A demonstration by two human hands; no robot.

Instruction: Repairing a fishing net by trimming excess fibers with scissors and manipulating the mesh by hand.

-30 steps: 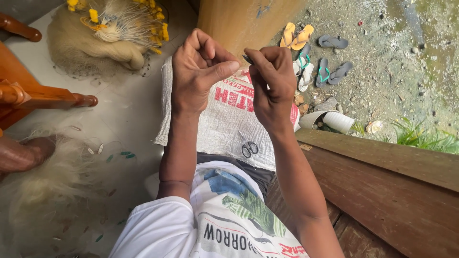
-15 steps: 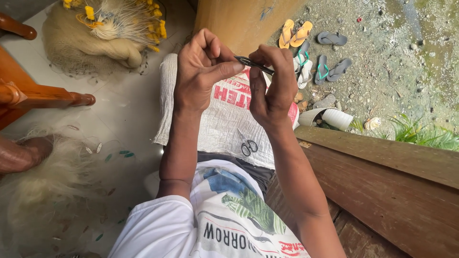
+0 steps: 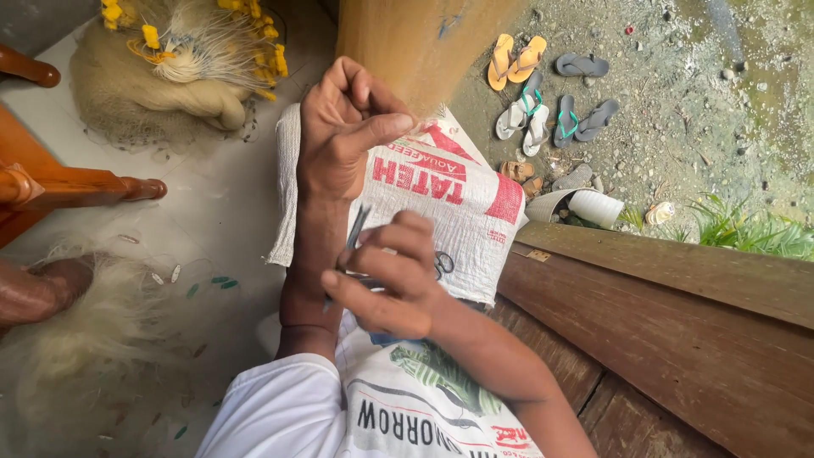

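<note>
Hands first. Left hand (image 3: 343,127) is raised in front of the person, fingers curled nearly shut, thumb and forefinger pinched on a sheer curtain of fine netting (image 3: 424,42) that hangs down from above. Right hand (image 3: 386,284) sits lower, close to the left forearm, fingers closed round a slim dark netting needle (image 3: 354,231) whose tip points up along the wrist. Whether a line runs from needle to netting cannot be told.

Across the lap lies a white woven sack (image 3: 458,191) with red print, and a small pair of scissors (image 3: 443,265) rests on it, just beside the right hand.

Floor is pale concrete. A heap of netting with yellow floats (image 3: 182,59) lies at the far left, and a looser pile of pale net (image 3: 76,326) nearer, beside dark wooden furniture legs (image 3: 80,188). To the right, brown wooden planks (image 3: 670,314) edge the floor. Beyond them, on gravel, lie several pairs of flip-flops (image 3: 543,89), near a white cup (image 3: 595,208) and some grass (image 3: 746,231).
</note>
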